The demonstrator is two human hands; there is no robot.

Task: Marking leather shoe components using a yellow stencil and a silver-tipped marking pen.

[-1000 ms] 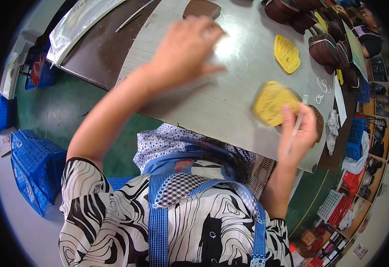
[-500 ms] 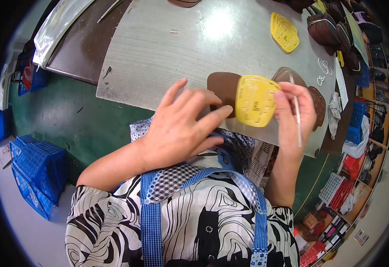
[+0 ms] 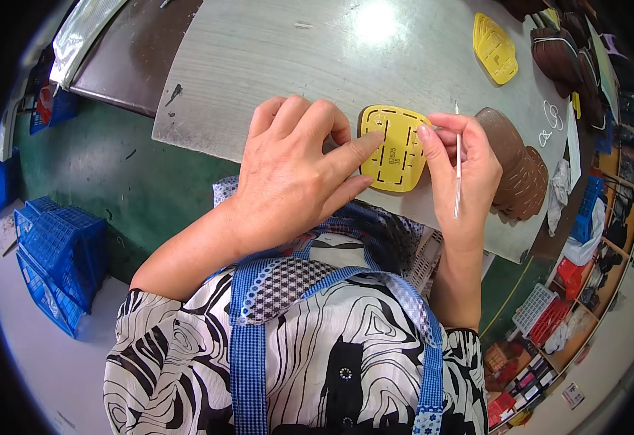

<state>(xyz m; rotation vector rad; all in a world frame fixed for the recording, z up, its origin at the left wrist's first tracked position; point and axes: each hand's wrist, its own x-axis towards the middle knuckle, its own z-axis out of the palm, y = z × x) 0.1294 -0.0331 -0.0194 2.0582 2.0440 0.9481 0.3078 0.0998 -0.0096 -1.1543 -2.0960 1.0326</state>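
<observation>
A yellow slotted template lies over a brown flat piece, only a dark rim of which shows at the upper left. My left hand has its index fingertip on the template's left side and its thumb at the lower left edge; the other fingers are curled. At the template's right edge is my right hand, thumb and fingers closed on it. A thin white pen-like stick is also held upright between the right-hand fingers. Just right of that hand lies a fanned stack of brown pieces with pale dash marks.
More yellow templates lie stacked at the far right of the grey tabletop. White cord loops and a crumpled white cloth sit near the right edge. Bundled dark brown pieces stand behind. Blue crates are on the floor at left.
The yellow template has come down to the left onto the brown piece. My left hand has moved up to touch it, and my right hand has shifted slightly left with it.
</observation>
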